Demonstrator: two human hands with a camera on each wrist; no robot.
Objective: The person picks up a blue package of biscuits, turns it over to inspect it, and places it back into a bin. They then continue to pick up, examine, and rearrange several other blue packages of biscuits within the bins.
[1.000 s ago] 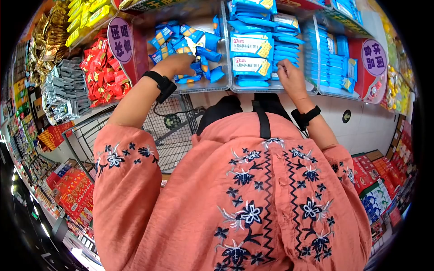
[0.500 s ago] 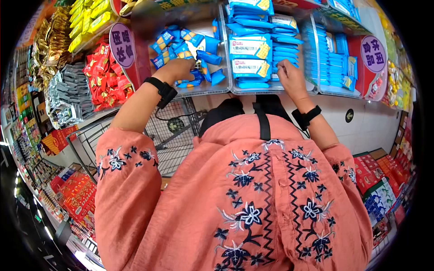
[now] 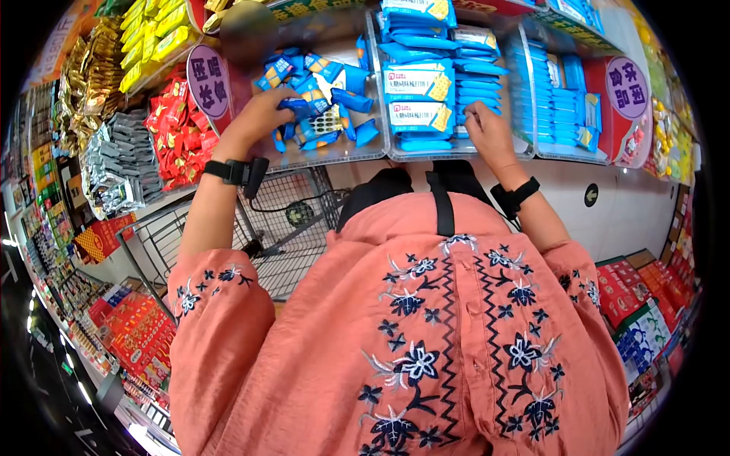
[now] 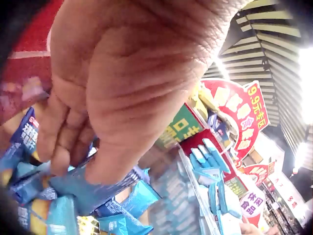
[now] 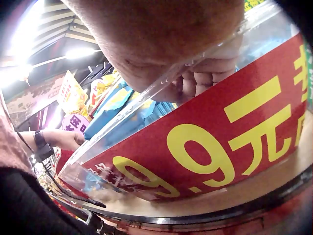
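My left hand [image 3: 258,118] is over the left part of a clear bin [image 3: 327,158] of loose small packets. Its thumb and fingers pinch a blue snack packet [image 4: 90,188], seen close up in the left wrist view. Other blue and orange packets [image 3: 353,76] lie jumbled beside and under it. My right hand [image 3: 490,133] rests at the front of the neighbouring bin, beside stacked blue cracker packets [image 3: 417,114]. In the right wrist view its loosely curled fingers [image 5: 205,81] show behind the clear bin wall, with nothing seen in them.
A wire shopping cart [image 3: 285,243] stands below the left arm. Red packets [image 3: 176,129], silver packets [image 3: 122,159] and yellow packets [image 3: 156,34] fill places to the left. Another bin of blue packets [image 3: 563,106] is at the right. A red price sign [image 5: 195,152] fronts the right hand's bin.
My left hand has drawn back to the left from the middle of the bin with a blue packet. A dotted packet behind it is now more exposed. My right hand stays in place.
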